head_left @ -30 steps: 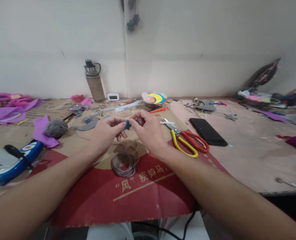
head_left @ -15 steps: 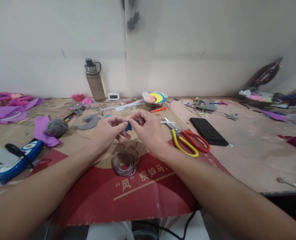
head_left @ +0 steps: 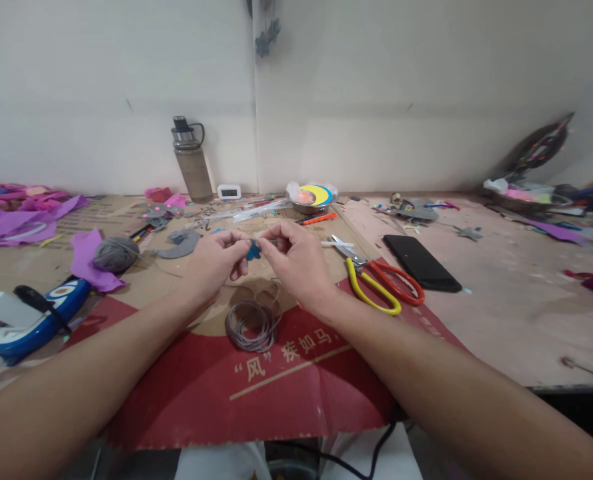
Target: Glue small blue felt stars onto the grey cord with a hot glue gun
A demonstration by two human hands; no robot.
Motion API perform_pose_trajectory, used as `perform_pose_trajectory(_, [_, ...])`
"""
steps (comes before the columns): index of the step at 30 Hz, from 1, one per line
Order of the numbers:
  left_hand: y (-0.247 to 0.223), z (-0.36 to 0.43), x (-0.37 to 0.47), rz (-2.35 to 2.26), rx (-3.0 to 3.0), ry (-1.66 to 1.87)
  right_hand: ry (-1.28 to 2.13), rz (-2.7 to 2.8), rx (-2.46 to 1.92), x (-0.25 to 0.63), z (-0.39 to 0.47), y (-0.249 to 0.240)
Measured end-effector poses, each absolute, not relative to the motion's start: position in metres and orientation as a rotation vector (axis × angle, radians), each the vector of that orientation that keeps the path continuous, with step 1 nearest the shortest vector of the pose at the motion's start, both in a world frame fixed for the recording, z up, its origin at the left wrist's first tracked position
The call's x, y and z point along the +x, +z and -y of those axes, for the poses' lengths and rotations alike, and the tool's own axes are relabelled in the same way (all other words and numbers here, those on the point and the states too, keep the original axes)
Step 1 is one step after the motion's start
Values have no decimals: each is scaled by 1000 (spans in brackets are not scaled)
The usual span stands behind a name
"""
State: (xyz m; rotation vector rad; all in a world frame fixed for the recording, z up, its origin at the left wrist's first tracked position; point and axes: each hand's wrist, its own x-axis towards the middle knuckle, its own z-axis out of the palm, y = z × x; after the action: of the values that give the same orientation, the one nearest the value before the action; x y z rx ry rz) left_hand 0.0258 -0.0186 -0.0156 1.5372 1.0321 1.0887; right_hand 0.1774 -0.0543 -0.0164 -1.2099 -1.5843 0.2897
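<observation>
- In the middle of the frame I see a small blue piece (head_left: 253, 251), mostly covered by fingertips and lifted above the cardboard; its exact shape is too hidden to tell.
- The person's bare left hand (head_left: 222, 259) grips that piece from its left side, thumb and forefinger pressed together on it, the other fingers curled beneath.
- The bare right hand (head_left: 296, 260) meets it from the other side, thumb and forefinger pinched close at the piece's right edge; I cannot tell whether a thread is caught there too.
- Just below the hands lies a loose coil of thin grey cord (head_left: 251, 345), partly over a red-printed cardboard sheet (head_left: 191, 407) in the lower middle.
- Right of centre rest metal scissors with one yellow and one red handle (head_left: 360, 262), blades parted, a thin white stick (head_left: 343, 245) by their tips.
- A black rectangular phone (head_left: 421, 263) lies further right.
- Left of the hands sit a grey crescent-shaped piece (head_left: 181, 247) and a ball of grey yarn (head_left: 116, 255), the yarn against a purple sheet scrap (head_left: 83, 257).
- A translucent grey bottle (head_left: 195, 175) stands at upper left, beside a small white digital clock (head_left: 229, 192).
</observation>
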Motion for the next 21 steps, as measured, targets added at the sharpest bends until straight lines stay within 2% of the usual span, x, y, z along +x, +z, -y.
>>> perform_pose_trajectory(21, [-12,23,29,-948,1417,1120,230,1597,-1222,180,52,-18])
